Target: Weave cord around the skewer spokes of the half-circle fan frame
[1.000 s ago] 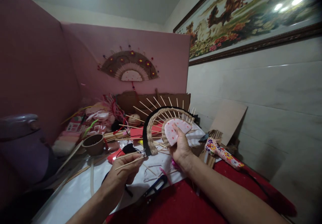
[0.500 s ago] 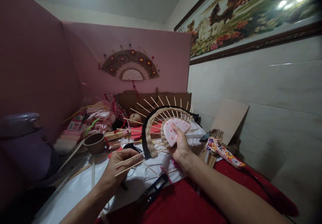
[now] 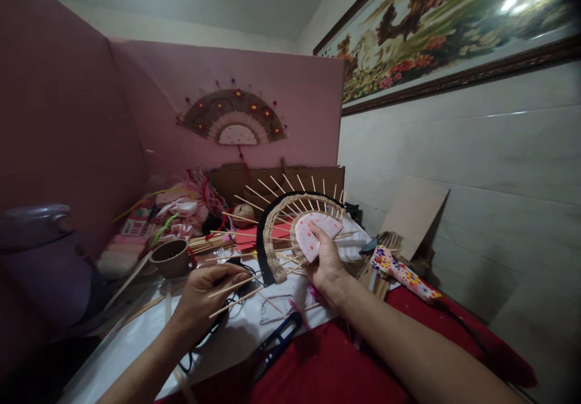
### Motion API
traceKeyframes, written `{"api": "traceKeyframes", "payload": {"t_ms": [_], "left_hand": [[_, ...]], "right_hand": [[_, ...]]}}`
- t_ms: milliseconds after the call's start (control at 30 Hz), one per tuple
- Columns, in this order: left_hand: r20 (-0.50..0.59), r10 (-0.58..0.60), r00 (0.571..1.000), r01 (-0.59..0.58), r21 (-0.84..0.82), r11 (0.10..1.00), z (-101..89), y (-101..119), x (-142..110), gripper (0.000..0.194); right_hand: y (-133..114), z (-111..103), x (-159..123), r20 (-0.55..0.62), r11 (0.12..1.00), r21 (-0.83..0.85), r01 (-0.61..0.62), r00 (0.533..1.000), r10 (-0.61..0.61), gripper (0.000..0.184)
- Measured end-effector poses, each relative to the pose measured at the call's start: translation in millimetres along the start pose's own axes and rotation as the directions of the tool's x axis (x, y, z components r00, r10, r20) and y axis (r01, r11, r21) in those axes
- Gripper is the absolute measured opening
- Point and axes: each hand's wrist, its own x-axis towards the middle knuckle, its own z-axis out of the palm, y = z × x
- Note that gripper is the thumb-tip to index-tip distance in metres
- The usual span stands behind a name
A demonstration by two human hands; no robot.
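Note:
My right hand (image 3: 325, 264) grips a half-made fan (image 3: 290, 228) by its pink dotted centre and holds it upright over the table. The fan has thin wooden skewers spreading out, a woven straw band and a black outer band. My left hand (image 3: 200, 298) is closed near the fan's lower left skewers, fingers pinched around a black cord (image 3: 213, 325) that trails down over the white cloth (image 3: 136, 343). Two skewer ends cross in front of its fingers.
A finished brown fan (image 3: 233, 119) hangs on the pink board behind. A small brown bowl (image 3: 169, 258), loose skewers (image 3: 206, 245), a twine ball (image 3: 243, 215) and pink craft clutter lie at the left. Black snips (image 3: 279, 337) and a flowered glue gun (image 3: 402, 274) rest on the red cloth.
My left hand has slid left and slightly lower along the fan's lower skewers, pulling the black cord. The fan in my right hand has barely moved.

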Motion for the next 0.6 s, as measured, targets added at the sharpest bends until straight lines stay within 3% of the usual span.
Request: {"api": "traceKeyframes", "payload": {"t_ms": [167, 267, 433, 600], "left_hand": [[-0.060, 0.101, 0.993, -0.088, 0.182, 0.979, -2.2, 0, -2, 0.017], [-0.085, 0.220, 0.972, -0.181, 0.327, 0.927, -3.9, 0, -2, 0.018], [-0.078, 0.454, 0.888, -0.339, 0.556, 0.759, -7.7, 0, -2, 0.016], [-0.067, 0.601, 0.797, -0.383, 0.714, 0.587, -13.1, 4, -4, 0.019]], "right_hand": [[0, -1, 0, 0.007, 1.000, -0.011, -0.009, 1.000, 0.009, 0.009], [0, -1, 1, 0.004, 1.000, -0.013, -0.001, 1.000, 0.001, 0.010], [0, 0, 0, -0.024, 1.000, -0.007, 0.005, 1.000, -0.005, 0.007], [-1, 1, -1, -0.050, 0.999, -0.035, 0.028, 0.998, -0.030, 0.007]]}}
